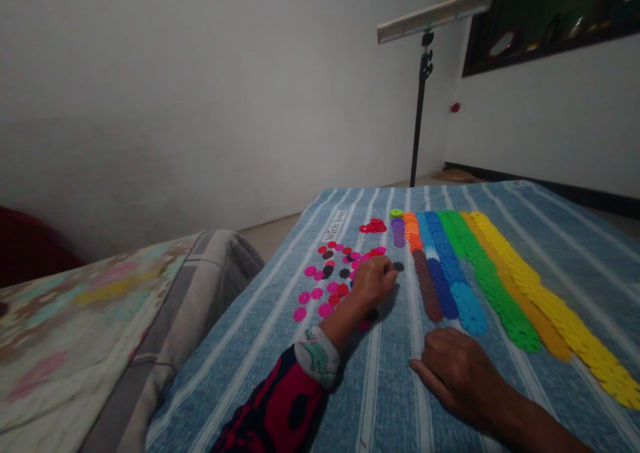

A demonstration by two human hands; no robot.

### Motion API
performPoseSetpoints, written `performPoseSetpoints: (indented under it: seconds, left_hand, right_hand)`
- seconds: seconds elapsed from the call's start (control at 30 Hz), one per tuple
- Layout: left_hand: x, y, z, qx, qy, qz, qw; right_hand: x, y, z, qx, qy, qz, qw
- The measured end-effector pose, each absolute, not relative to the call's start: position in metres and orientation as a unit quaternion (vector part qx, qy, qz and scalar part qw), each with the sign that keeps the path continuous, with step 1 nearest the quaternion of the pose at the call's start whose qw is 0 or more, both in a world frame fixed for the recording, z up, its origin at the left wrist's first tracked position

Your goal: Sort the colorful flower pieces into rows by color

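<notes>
My left hand [374, 281] reaches over the middle of the striped cloth, its fingers pinched together. At its fingertips is a black notched plastic disc [398, 266]. Pink notched discs [317, 293] lie scattered left of it, mixed with red discs [342, 289] and a few black ones. Nearer to me rests my right hand [457, 369], fingers curled under and thumb stretched out; nothing shows in it. Just beyond it are a row of overlapping brown discs [427, 286], a dark blue row [443, 289] and light blue discs [470, 309].
Green discs [500, 299], orange-yellow discs [540, 313] and yellow discs [565, 313] form long rows at right. A red pile [374, 226], purple discs [398, 231] and orange discs [412, 229] lie farther back. Behind the striped cloth [270, 359] stands a black stand [418, 119].
</notes>
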State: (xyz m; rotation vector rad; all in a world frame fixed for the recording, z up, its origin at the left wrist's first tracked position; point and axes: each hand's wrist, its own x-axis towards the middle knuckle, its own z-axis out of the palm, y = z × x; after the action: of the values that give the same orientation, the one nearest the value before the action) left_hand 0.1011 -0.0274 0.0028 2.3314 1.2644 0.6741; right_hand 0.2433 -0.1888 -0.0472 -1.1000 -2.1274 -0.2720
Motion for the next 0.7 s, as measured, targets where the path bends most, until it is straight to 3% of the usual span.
performPoseSetpoints:
  seconds: [0.2,0.3,0.7]
  left_hand:
    - [0.032,0.036,0.017,0.707,0.668,0.223,0.069]
    - [0.001,0.057,0.011,0.641,0.741,0.182,0.087]
    - [0.003,0.072,0.001,0.657,0.738,0.133,0.082]
  right_hand:
    - [0.242,-0.188,-0.05,-0.427,-0.822,-0.103,0.362]
    - [0.242,-0.188,-0.048,-0.424,-0.822,-0.11,0.363]
    - [0.244,-0.187,-0.049,-0.42,-0.827,-0.101,0.359]
